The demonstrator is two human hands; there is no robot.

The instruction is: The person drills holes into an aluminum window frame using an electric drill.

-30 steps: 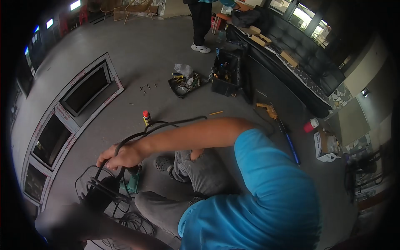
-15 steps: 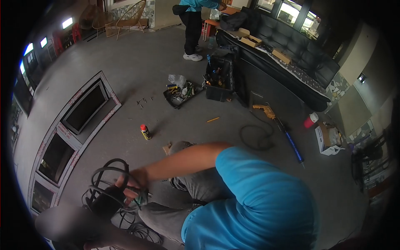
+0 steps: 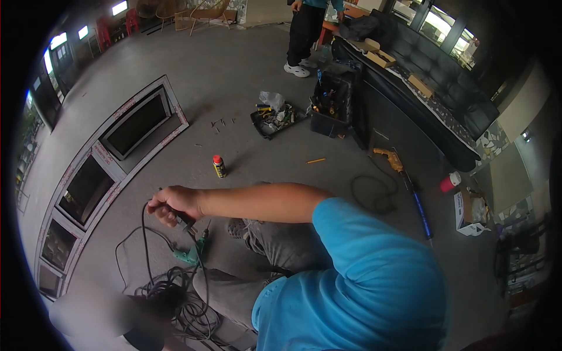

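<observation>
The right hand (image 3: 171,205) is clenched round a black cable (image 3: 144,245) and lifted just above the green drill (image 3: 190,255), seemingly so the cord hangs free. The cable's coil (image 3: 175,301) lies below the drill. The left hand (image 3: 145,333) is beside the coil (dark, blurred), and I cannot tell its grip.

Cable coil (image 3: 186,295) partly blurred, standing person (image 3: 304,32) cropped

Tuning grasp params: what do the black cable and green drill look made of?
Black cable: looks like a matte rubber or PVC jacket; it bends in loose loops. Green drill: likely moulded plastic housing, evenly coloured; too small to be sure.
</observation>
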